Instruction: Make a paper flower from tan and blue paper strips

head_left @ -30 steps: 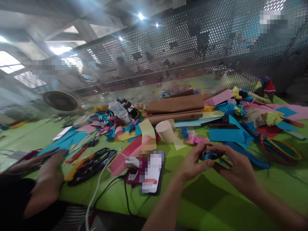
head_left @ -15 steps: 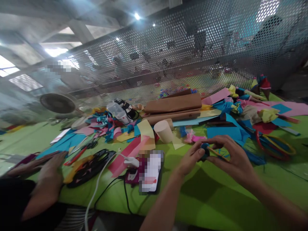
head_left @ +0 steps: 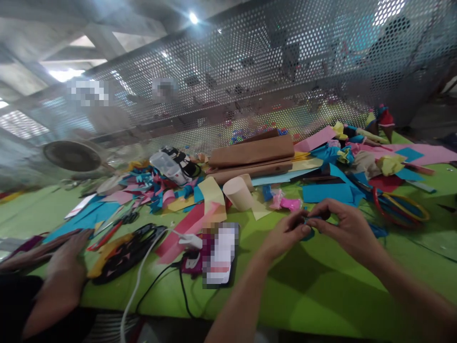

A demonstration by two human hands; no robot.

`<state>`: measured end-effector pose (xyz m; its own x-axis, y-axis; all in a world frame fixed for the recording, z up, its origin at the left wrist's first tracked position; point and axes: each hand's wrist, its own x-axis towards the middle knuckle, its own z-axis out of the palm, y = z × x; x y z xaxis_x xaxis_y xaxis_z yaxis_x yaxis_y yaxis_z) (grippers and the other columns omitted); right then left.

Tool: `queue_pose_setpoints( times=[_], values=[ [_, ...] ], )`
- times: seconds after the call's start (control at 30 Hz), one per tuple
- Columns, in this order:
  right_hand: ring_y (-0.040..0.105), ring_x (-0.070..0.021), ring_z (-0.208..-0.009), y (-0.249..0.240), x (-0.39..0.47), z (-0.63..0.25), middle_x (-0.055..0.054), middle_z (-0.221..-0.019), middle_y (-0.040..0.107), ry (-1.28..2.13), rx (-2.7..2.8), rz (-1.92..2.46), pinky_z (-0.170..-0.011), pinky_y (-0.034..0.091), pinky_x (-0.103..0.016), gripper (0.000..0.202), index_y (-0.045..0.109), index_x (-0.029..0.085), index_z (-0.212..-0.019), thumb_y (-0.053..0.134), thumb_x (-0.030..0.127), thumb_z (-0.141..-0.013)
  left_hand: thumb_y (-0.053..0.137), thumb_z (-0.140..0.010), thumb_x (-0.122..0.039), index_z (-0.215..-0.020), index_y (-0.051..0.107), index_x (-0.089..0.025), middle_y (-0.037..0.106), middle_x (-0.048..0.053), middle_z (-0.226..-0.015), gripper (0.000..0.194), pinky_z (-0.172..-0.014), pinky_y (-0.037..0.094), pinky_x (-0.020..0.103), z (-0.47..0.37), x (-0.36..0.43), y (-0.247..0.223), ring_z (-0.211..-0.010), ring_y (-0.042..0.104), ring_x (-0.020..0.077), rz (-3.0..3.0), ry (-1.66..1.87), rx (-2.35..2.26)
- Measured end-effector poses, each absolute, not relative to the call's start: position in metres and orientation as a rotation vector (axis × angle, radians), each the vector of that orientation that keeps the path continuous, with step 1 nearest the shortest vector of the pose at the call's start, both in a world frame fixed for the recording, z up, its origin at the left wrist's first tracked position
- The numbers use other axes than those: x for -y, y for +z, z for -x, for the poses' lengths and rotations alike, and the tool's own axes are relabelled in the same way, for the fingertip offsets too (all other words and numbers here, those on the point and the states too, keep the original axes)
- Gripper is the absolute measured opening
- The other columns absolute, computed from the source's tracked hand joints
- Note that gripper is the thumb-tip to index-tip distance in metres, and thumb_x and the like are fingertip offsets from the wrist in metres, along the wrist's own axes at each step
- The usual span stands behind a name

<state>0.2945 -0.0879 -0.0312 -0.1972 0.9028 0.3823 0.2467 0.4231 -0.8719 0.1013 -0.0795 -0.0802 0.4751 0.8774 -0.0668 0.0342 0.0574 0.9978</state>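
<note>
My left hand (head_left: 285,234) and my right hand (head_left: 342,226) meet above the green table (head_left: 321,295), fingertips pinched together on a small blue paper piece (head_left: 310,232). The piece is mostly hidden between my fingers; only a blue sliver shows. A beige paper cone (head_left: 238,193) lies just beyond my left hand, with pink scraps (head_left: 287,203) next to it.
Another person's hand (head_left: 67,252) rests flat at the left by black scissors (head_left: 132,243). A phone (head_left: 219,255) with cables lies in front. Brown paper rolls (head_left: 253,152), coloured paper scraps (head_left: 157,186), coloured hoops (head_left: 402,209) and a perforated metal screen (head_left: 250,76) stand behind.
My hands have drawn closer together and closed more tightly over the blue piece; the thin stick seen earlier is hidden. The view has shifted slightly right.
</note>
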Motion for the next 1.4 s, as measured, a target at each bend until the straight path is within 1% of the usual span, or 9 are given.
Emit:
queue_pose_setpoints(
  times=[0.13, 0.3, 0.5, 0.73, 0.87, 0.97, 1.07, 1.27, 1.4],
  values=[
    [0.065, -0.0173, -0.071, -0.031, 0.089, -0.295, -0.002, -0.079, 0.07, 0.835, 1.693, 0.989, -0.064, 0.054, -0.028, 0.016, 0.07, 0.022, -0.088, 0.072, 0.038, -0.088, 0.072, -0.076, -0.069, -0.129, 0.064, -0.021, 0.066, 0.01, -0.116, 0.072, -0.095, 0.048, 0.039, -0.104, 0.08, -0.075, -0.115, 0.057, 0.029, -1.34, 0.772, -0.853],
    [0.065, -0.0191, -0.084, -0.033, 0.086, -0.296, -0.005, -0.098, 0.07, 0.997, 1.821, 0.917, -0.074, 0.056, -0.031, 0.031, 0.066, 0.023, -0.116, 0.072, 0.037, -0.089, 0.065, -0.085, -0.064, -0.14, 0.059, -0.023, 0.062, 0.012, -0.137, 0.069, -0.105, 0.044, 0.04, -0.104, 0.081, -0.06, -0.128, 0.054, 0.0317, -1.346, 0.814, -0.888],
    [0.066, -0.0196, -0.092, -0.044, 0.083, -0.295, -0.004, -0.107, 0.068, 0.794, 1.899, 0.931, -0.081, 0.055, -0.032, 0.028, 0.064, 0.027, -0.118, 0.069, 0.025, -0.09, 0.051, -0.085, -0.077, -0.124, 0.067, -0.015, 0.071, 0.011, -0.102, 0.075, -0.081, 0.049, 0.034, -0.1, 0.081, -0.067, -0.096, 0.062, 0.0247, -1.274, 0.765, -1.027],
    [0.066, -0.0198, -0.092, -0.045, 0.085, -0.293, -0.003, -0.106, 0.068, 0.688, 1.956, 0.925, -0.081, 0.055, -0.033, 0.029, 0.063, 0.029, -0.116, 0.069, 0.02, -0.089, 0.046, -0.083, -0.082, -0.115, 0.065, -0.015, 0.061, 0.004, -0.082, 0.076, -0.064, 0.041, 0.026, -0.102, 0.08, -0.073, -0.07, 0.053, 0.0142, -1.159, 0.727, -0.994],
    [0.067, -0.0199, -0.087, -0.046, 0.085, -0.293, -0.004, -0.103, 0.067, 0.64, 1.941, 0.929, -0.076, 0.056, -0.033, 0.028, 0.063, 0.029, -0.117, 0.069, 0.022, -0.091, 0.053, -0.089, -0.071, -0.116, 0.059, -0.019, 0.055, 0.0, -0.082, 0.059, -0.057, 0.034, 0.022, -0.099, 0.079, -0.069, -0.062, 0.043, 0.009, -1.135, 0.778, -0.873],
    [0.067, -0.0203, -0.086, -0.047, 0.084, -0.293, -0.004, -0.104, 0.066, 0.617, 1.866, 0.964, -0.078, 0.056, -0.036, 0.035, 0.06, 0.029, -0.123, 0.071, 0.024, -0.09, 0.082, -0.074, -0.043, -0.115, 0.056, -0.022, 0.056, 0.001, -0.097, 0.053, -0.065, 0.04, 0.021, -0.1, 0.078, -0.064, -0.075, 0.05, 0.0102, -1.177, 0.831, -0.703],
    [0.067, -0.0201, -0.085, -0.049, 0.085, -0.291, -0.004, -0.106, 0.065, 0.647, 1.797, 0.987, -0.079, 0.057, -0.037, 0.043, 0.057, 0.03, -0.125, 0.074, 0.025, -0.087, 0.084, -0.068, -0.023, -0.115, 0.054, -0.022, 0.057, 0.003, -0.106, 0.056, -0.078, 0.046, 0.024, -0.105, 0.077, -0.067, -0.09, 0.056, 0.0146, -1.269, 0.89, -0.719],
    [0.066, -0.0175, -0.087, -0.055, 0.09, -0.285, -0.006, -0.122, 0.054, 0.707, 1.664, 0.932, -0.076, 0.058, -0.035, 0.036, 0.051, 0.027, -0.107, 0.076, 0.021, -0.082, 0.078, -0.078, -0.026, -0.114, 0.052, -0.021, 0.06, 0.003, -0.104, 0.045, -0.084, 0.048, 0.028, -0.114, 0.079, -0.08, -0.093, 0.059, 0.0178, -1.448, 0.97, -0.79],
    [0.061, -0.0246, -0.106, -0.052, 0.089, -0.286, -0.006, -0.115, 0.054, 0.576, 1.684, 0.957, -0.083, 0.057, -0.04, 0.03, 0.05, 0.026, -0.092, 0.077, 0.022, -0.081, 0.073, -0.086, -0.037, -0.114, 0.053, -0.021, 0.057, 0.003, -0.1, 0.039, -0.078, 0.046, 0.026, -0.114, 0.08, -0.078, -0.088, 0.055, 0.0164, -1.494, 0.987, -0.787]
  ],
)
